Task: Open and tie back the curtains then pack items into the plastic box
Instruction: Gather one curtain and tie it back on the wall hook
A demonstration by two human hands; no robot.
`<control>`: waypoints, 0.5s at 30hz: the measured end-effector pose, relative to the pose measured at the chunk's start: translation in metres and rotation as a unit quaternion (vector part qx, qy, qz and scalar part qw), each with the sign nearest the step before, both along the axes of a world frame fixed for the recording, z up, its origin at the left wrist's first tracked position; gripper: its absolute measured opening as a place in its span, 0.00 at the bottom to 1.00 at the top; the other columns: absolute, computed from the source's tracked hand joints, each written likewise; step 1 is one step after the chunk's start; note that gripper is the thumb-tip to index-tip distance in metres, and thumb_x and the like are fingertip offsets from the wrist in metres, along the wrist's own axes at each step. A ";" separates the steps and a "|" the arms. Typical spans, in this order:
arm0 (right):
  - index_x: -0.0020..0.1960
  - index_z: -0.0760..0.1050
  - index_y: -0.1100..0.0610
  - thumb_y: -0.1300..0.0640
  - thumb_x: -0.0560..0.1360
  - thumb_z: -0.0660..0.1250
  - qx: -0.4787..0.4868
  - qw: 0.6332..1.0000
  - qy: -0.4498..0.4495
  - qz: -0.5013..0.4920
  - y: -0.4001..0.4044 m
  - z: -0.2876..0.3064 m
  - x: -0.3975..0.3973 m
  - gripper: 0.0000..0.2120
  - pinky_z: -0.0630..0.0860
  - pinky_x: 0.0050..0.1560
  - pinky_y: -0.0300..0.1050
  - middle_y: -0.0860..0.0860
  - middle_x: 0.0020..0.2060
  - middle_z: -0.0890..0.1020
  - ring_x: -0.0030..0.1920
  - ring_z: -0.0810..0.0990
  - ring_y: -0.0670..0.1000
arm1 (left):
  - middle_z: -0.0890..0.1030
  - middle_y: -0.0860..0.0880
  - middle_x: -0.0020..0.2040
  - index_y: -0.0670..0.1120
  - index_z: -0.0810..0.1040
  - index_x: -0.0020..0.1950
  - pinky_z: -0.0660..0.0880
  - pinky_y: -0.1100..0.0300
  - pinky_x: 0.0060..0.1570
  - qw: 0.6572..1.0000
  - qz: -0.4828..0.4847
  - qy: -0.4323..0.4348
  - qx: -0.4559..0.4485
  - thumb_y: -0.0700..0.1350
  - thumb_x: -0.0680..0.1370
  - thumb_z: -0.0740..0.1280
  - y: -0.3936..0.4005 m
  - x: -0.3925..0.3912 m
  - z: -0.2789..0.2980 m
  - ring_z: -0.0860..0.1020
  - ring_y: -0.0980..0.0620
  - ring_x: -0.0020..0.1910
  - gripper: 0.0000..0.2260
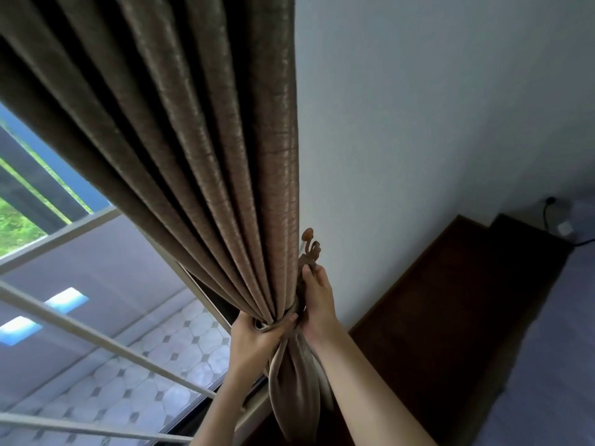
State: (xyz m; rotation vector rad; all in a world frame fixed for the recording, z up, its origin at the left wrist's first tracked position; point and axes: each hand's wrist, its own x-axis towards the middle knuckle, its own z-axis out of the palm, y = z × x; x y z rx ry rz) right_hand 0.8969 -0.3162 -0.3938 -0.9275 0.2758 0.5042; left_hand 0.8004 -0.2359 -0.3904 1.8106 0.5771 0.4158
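Observation:
A brown pleated curtain point(199, 130) hangs gathered against the white wall, drawn in to a narrow bundle low down. A matching tieback band point(279, 324) wraps that bundle. My left hand point(254, 333) grips the band and the gathered cloth from the left. My right hand point(317, 300) holds the band's other end on the right, fingertips up by a bronze wall hook point(309, 244) with a round knob. Below the hands the curtain's tail point(296, 391) hangs loose. No plastic box is in view.
White window bars point(96, 339) cross the lower left, with a tiled floor outside behind them. A dark wooden headboard point(450, 310) stands against the wall at right, beside a grey-blue bed surface point(553, 365). A wall socket with a black cable point(550, 204) sits at the far right.

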 end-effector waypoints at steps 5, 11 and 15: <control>0.54 0.75 0.57 0.55 0.82 0.60 0.018 0.999 0.031 0.009 -0.010 0.003 0.006 0.07 0.79 0.41 0.43 0.49 0.44 0.83 0.48 0.81 0.51 | 0.85 0.55 0.47 0.46 0.82 0.53 0.76 0.67 0.46 1.000 -0.007 0.000 -0.017 0.49 0.64 0.80 -0.005 0.000 0.002 0.81 0.61 0.50 0.20; 0.54 0.78 0.59 0.50 0.82 0.60 -0.014 0.999 0.039 0.009 -0.018 0.011 0.016 0.13 0.76 0.41 0.42 0.51 0.47 0.84 0.51 0.82 0.50 | 0.85 0.55 0.47 0.47 0.81 0.53 0.77 0.67 0.44 0.999 -0.028 -0.013 -0.022 0.44 0.67 0.79 -0.014 0.005 0.008 0.82 0.60 0.49 0.17; 0.55 0.78 0.59 0.50 0.82 0.60 -0.032 0.999 0.036 0.024 -0.022 0.016 0.019 0.14 0.74 0.39 0.40 0.50 0.46 0.83 0.46 0.81 0.46 | 0.85 0.55 0.48 0.48 0.81 0.54 0.76 0.63 0.47 0.999 -0.025 -0.013 -0.030 0.46 0.66 0.80 -0.018 0.004 0.008 0.82 0.59 0.49 0.18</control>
